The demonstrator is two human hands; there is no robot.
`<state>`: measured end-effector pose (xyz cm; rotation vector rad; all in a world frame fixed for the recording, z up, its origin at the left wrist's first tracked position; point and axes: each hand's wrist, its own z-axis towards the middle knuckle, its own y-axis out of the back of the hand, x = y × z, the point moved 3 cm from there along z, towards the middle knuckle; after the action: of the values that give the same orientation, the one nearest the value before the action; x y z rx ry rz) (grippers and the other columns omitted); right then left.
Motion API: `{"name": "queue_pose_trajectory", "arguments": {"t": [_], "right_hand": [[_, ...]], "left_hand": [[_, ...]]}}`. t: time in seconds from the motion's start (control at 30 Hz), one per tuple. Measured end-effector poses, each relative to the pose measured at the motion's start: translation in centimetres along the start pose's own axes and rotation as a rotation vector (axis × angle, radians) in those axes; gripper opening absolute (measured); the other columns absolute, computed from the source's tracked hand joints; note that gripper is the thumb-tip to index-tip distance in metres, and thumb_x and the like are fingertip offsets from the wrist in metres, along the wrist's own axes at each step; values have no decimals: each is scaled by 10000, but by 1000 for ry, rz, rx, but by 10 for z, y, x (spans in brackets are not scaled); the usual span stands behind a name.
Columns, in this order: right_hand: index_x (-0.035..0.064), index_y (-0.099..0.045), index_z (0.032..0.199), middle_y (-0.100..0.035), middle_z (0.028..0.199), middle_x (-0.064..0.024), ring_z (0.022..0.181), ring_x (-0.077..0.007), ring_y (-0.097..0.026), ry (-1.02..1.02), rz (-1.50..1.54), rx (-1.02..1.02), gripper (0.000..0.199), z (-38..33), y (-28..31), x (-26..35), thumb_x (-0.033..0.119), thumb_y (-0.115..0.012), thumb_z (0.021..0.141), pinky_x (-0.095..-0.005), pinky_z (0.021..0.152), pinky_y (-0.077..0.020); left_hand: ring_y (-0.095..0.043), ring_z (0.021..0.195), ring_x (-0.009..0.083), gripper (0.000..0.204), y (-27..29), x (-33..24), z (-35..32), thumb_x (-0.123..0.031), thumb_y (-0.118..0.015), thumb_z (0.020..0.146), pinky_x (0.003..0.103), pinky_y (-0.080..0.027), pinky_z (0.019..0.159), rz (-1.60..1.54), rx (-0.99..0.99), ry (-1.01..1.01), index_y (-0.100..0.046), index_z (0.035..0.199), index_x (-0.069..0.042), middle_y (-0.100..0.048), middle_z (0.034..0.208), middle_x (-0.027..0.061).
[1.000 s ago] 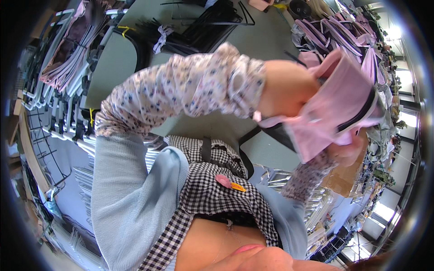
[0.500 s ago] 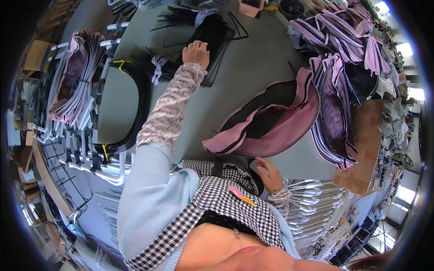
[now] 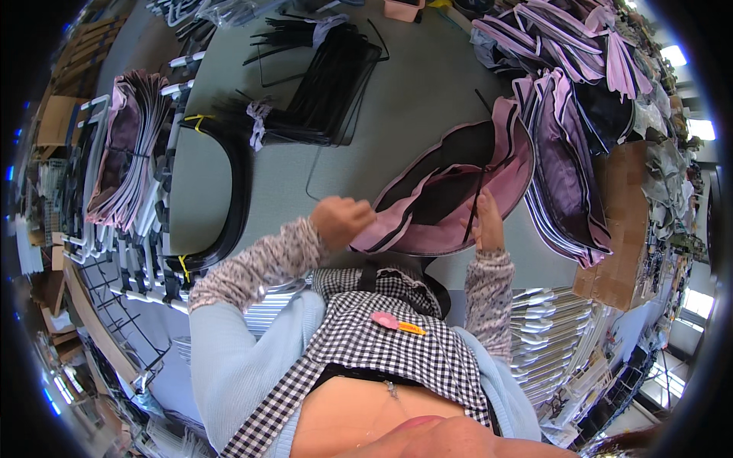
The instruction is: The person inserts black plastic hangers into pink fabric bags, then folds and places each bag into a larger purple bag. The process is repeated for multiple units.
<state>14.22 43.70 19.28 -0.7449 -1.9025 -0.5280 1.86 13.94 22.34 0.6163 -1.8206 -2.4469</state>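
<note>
Two bare hands are busy at the near side of a grey-green tabletop (image 3: 427, 84). Left hand (image 3: 341, 221) first: fingers curled into a closed fist, gripping a thin dark bent wire (image 3: 308, 183) that sticks out on its far side. Across to the right hand (image 3: 489, 221), fingers raised and partly spread beside a slim black rod (image 3: 475, 206); whether they pinch it, I cannot tell. And between the two lies the star of the show, a pink and black curved fabric piece (image 3: 439, 202) with striped edging, gaping at the top, its left tip just beside the fist.

Moving outward to the right, a stack of pink, white and dark purple fabric pieces (image 3: 561, 153) sits close by, with a brown cardboard box (image 3: 622, 221) beyond it. A jumbled pile of pink and black fabric (image 3: 557, 38) fills the far right.

Over to the far left, a bundle of black wire frames (image 3: 332, 91) is tied with pale lilac cloth (knotted quite loosely, by the look of it). Nearer on that side, curved black strips (image 3: 240, 183) bow around, bound with yellow ties (image 3: 200, 120).
</note>
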Motion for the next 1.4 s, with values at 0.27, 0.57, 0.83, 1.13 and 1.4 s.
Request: {"name": "queue_pose_trajectory", "arguments": {"t": [0.27,0.57,0.83,1.13,1.4], "right_hand": [[178,-446,1441,-265,573,61,391,-40,-223,-2,341,333,393,0,-8,6,298,-401,1070,-212,332,-203],[122,-476,1419,-611,974,-108,872,-213,-596,937,-624,101,436,4,-11,20,270,-517,1011,-345,795,-512],[112,-599,1144,-597,1136,-91,1107,-267,-583,1466,-1233,922,361,-49,-131,-41,186,-689,802,-419,998,-446],[83,-659,1039,-676,955,-98,847,-298,-675,1025,-734,884,175,-58,-148,33,137,-659,872,-358,732,-556],[145,-691,1026,-670,1022,-90,990,-303,-629,1070,-942,911,214,20,-126,-33,258,-698,844,-405,870,-511]], "left_hand": [[-599,1053,161,296,61,-20,-37,-284,-646,911,489,-417,1046,301,-797,258,-607,1157,-125,-627,1158,12],[-251,389,38,300,89,4,-84,-292,-376,1067,223,-231,366,-1815,-1002,359,-502,1132,-29,-321,510,-80],[-392,544,15,135,77,-29,-81,-168,-554,1011,179,-311,472,-1117,-518,590,-575,936,-58,-470,666,-53],[-637,919,140,215,-11,-39,-55,-99,-721,873,261,-509,820,-517,-554,659,-602,1035,-24,-664,1051,56],[-445,581,5,128,35,-37,-61,-16,-642,911,159,-307,493,-1136,-695,464,-616,1035,-26,-583,948,14]]}}
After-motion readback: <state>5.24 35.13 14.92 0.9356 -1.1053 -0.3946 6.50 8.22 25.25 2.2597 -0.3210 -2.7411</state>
